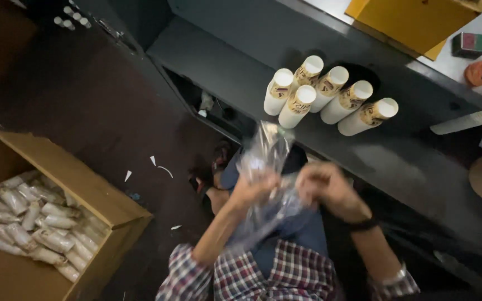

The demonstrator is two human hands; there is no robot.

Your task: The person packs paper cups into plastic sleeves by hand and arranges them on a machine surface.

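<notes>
My left hand (253, 189) and my right hand (326, 187) are both closed on a clear, crinkled plastic bag (266, 153) held over my lap. The bag's top sticks up between the hands, and its lower part hangs down toward my checked shirt. Both hands are blurred by motion. On the dark grey bench (419, 161) just beyond the hands stand several stacks of white paper cups (322, 92), side by side, tilted in view.
An open cardboard box (93, 189) at the lower left holds several plastic-wrapped cup stacks (34, 228). A yellow box (414, 22) sits at the top right, with a small red-green block (470, 43) beside it. Paper scraps lie on the dark floor (85, 111).
</notes>
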